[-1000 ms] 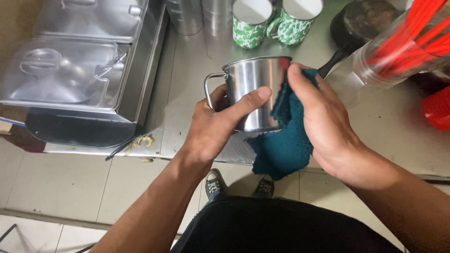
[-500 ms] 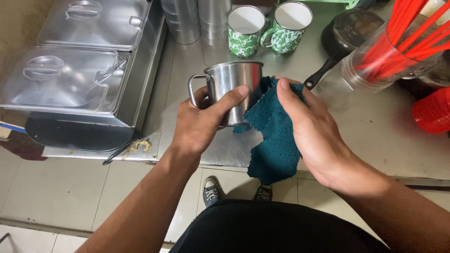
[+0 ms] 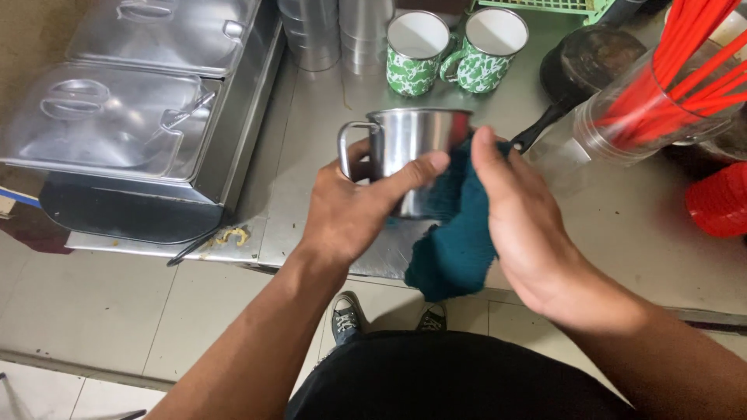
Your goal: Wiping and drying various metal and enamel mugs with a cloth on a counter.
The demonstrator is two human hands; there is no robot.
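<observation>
1. Mug (image 3: 416, 155) first: you held the steel one upright over the metal counter (image 3: 622, 233), just in front of the two green patterned mugs (image 3: 455, 50), and across the last second it had drifted left and a touch away from you.
2. Your left hand (image 3: 350, 214) stayed wrapped round the steel mug, thumb across its front wall, fingers closed round the back beside the handle.
3. Your right hand (image 3: 529, 233) pressed the teal cloth (image 3: 451, 241) flat against the steel mug's right side, fingers straight and together; a moment before, they had curled further over the rim side.
4. The cloth hung lower below the steel mug than it had, so you looked to be wiping the outer wall rather than the inside.
5. Right of the steel mug stood the clear jar of red straws (image 3: 661, 101); left of it sat the lidded steel trays (image 3: 117, 132).
</observation>
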